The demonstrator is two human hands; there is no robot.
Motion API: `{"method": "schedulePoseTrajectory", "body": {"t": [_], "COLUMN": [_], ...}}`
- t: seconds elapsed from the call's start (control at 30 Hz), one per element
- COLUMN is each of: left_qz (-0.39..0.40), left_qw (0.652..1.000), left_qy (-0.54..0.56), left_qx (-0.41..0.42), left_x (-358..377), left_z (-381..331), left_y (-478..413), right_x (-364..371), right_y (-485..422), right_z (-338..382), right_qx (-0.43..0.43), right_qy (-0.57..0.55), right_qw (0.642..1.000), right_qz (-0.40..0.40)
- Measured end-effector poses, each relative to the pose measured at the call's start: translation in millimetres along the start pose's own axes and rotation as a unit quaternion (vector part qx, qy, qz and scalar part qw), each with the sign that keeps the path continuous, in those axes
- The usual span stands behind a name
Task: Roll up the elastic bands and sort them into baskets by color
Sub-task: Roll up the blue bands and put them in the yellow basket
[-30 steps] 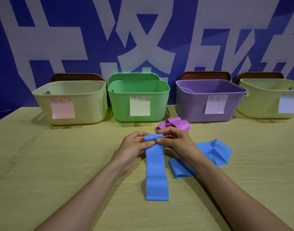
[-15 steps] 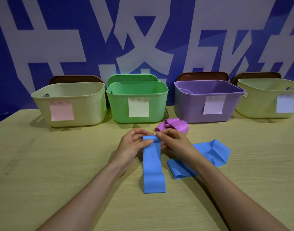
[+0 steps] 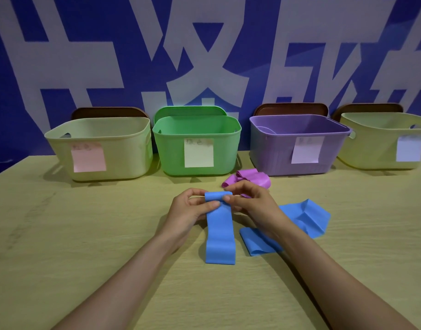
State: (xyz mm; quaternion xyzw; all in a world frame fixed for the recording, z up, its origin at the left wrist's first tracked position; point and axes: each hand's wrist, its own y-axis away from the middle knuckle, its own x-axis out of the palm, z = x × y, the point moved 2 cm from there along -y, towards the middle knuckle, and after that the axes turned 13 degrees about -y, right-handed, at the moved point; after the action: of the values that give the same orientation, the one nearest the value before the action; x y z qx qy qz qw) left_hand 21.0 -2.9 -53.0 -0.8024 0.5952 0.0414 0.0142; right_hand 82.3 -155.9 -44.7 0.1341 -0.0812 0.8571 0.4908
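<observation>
The small roll started at the far end of the flat blue elastic band [image 3: 219, 227] could spring open if pinch pressure is eased, since the rubbery material looks stretchy and only a turn or two has been wound (a judgement, not something seen). A skewed roll is also likely if one side is advanced faster than the other.

The roll is pinched at its left end by the left hand [image 3: 189, 211] and at its right end by the right hand [image 3: 248, 204], fingers closed narrowly on it. The unrolled tail is laid toward the near edge of the pale wooden table [image 3: 61, 234]. A second, loosely folded blue band [image 3: 307, 216] lies just right; a crumpled purple band [image 3: 250, 178] lies just beyond the hands.
</observation>
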Motion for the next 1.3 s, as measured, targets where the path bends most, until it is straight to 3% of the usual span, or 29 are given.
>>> {"method": "schedulePoseTrajectory", "body": {"t": [0.5, 0.8, 1.07, 1.3], "left_qz": [0.002, 0.023, 0.016, 0.013], "left_qw": [0.999, 0.999, 1.000, 0.999], "left_qy": [0.025, 0.008, 0.020, 0.012], "left_qx": [0.033, -0.027, 0.004, 0.028], "left_x": [-0.8, 2.7, 2.9, -1.1], "left_z": [-3.6, 2.4, -1.7, -1.2], "left_y": [-0.5, 0.1, 0.7, 0.3], "right_x": [0.8, 1.3, 0.0, 1.3], "right_y": [-0.6, 2.1, 0.3, 0.4], "right_z": [-3.9, -0.4, 0.7, -1.0], "right_qx": [0.010, 0.015, -0.023, 0.004], "right_qy": [0.062, -0.031, 0.009, 0.052], "right_qw": [0.998, 0.999, 1.000, 0.999], "right_qz": [0.014, 0.010, 0.012, 0.014]}}
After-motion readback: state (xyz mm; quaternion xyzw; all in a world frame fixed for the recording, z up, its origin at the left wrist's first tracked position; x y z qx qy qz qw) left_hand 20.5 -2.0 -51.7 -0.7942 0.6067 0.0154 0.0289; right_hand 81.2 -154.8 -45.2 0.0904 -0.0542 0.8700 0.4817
